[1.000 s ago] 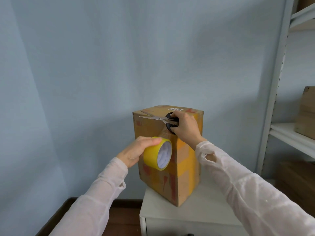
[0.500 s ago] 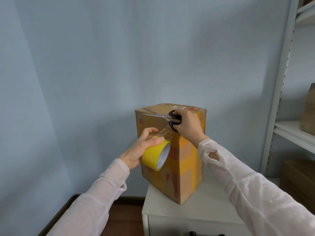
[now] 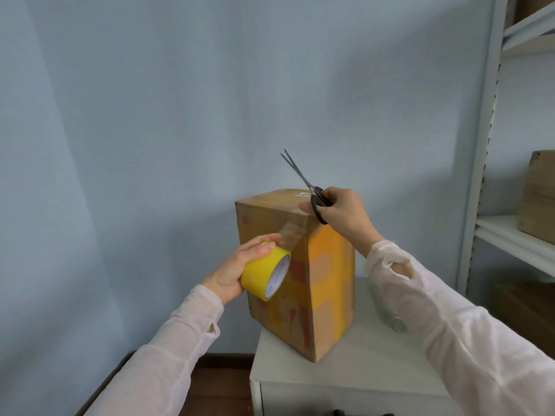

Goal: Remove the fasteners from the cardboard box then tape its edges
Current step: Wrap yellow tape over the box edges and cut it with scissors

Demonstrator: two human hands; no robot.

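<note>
A tall cardboard box with yellow and red patches stands upright on a white cabinet. My left hand holds a yellow tape roll against the box's left face. A clear strip of tape runs from the roll up to the box's top front corner. My right hand grips black-handled scissors at that corner, blades nearly closed and pointing up and left above the box.
A pale blue wall stands close behind the box. A white metal shelf unit rises on the right, with cardboard boxes on its shelves. Dark wooden floor shows below left of the cabinet.
The scissors, which lay flat across the box top pointing left, have swung up and now point upward. My left hand's fingers have settled back flat over the tape roll.
</note>
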